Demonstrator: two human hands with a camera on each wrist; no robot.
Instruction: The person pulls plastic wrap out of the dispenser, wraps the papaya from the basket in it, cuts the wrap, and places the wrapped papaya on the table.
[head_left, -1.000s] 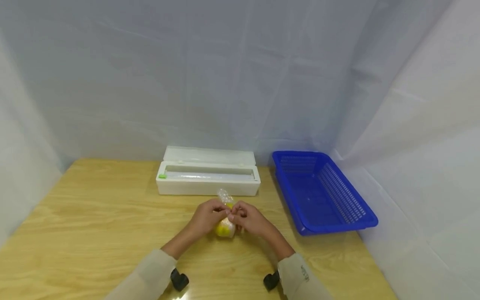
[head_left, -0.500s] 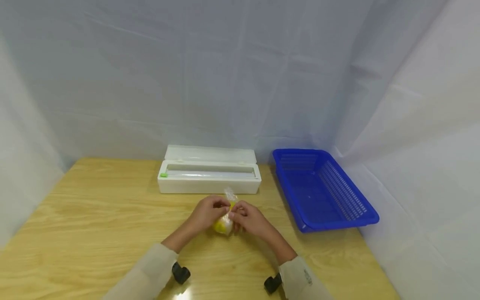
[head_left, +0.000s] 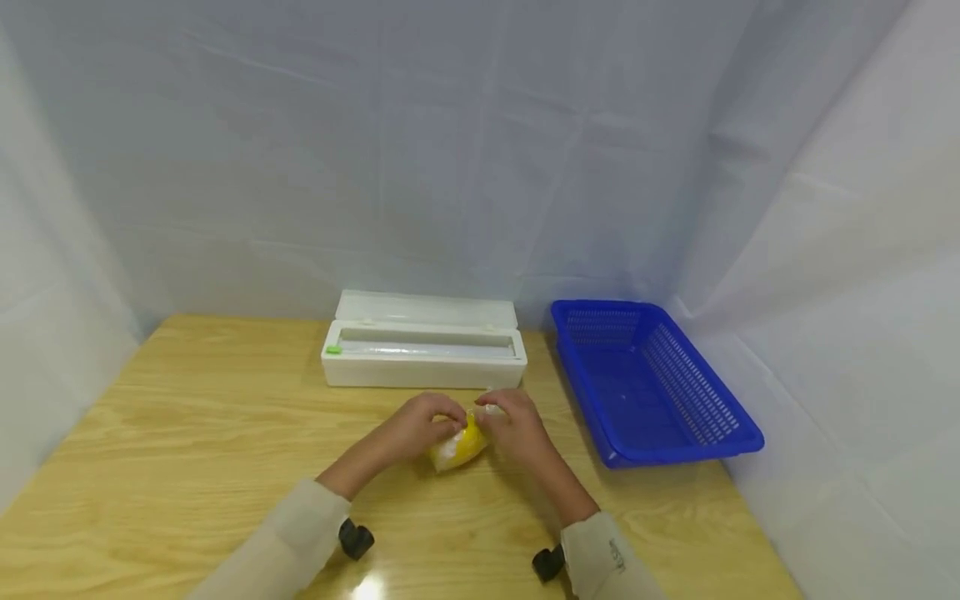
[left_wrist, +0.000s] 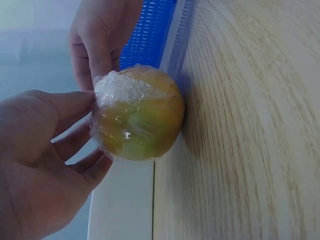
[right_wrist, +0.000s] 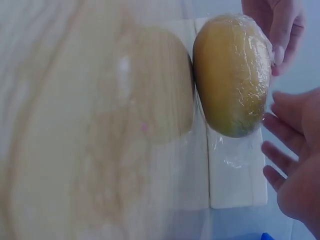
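Observation:
A yellow oval fruit [head_left: 467, 443] wrapped in clear plastic film lies on the wooden table, its long side slanting up to the right. My left hand [head_left: 426, 427] pinches the crumpled film on the fruit's near-left side; in the right wrist view its thumb and finger meet at the wrap's edge. Around the other end is my right hand [head_left: 516, 427]. Seen from the right wrist, this hand's fingers [right_wrist: 282, 131] are spread and loosely bent, just off the wrapped fruit [right_wrist: 232, 75]. A loose tail of film [right_wrist: 232, 155] trails from that end.
Behind the hands stands a white film dispenser box [head_left: 423, 372] with its lid raised and a roll inside. To the right sits a blue perforated basket [head_left: 588, 408]. Pale cloth [head_left: 435, 150] hangs at the back and sides of the table [head_left: 225, 400].
The fruit has turned from nearly upright in view to slanting rightward, showing more yellow. My right hand has shifted slightly up and right, away from the left hand, with the film's tail.

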